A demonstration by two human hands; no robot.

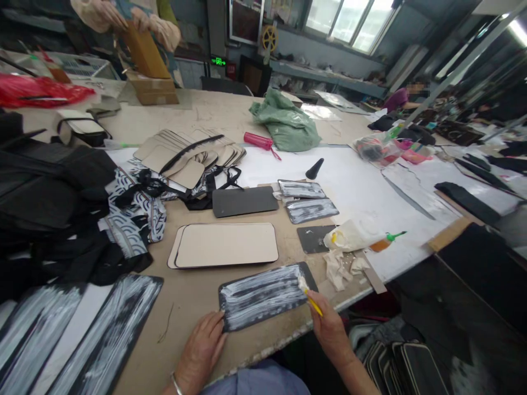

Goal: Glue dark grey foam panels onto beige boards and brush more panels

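Observation:
In front of me lies a dark rectangular panel (263, 296) with rounded corners, streaked with white paste. My left hand (203, 343) rests flat on the table, its fingertips touching the panel's lower left edge. A yellow-handled brush (315, 305) is gripped in my right hand (330, 329), and its white-coated tip meets the panel near the right end. Beyond it are stacked beige panels (226, 244) and a plain dark panel (246, 201). Two smaller pasted pieces (312, 210) lie to the right of that. More white-streaked panels (119, 329) lie at the lower left.
A whitish bag (349, 236) and an orange bottle with a green nozzle (382, 242) sit at the right. Black and patterned fabric (132, 208) is heaped at left. A green sack (286, 123) stands behind. Across the table, a person handles a cardboard box (154, 90).

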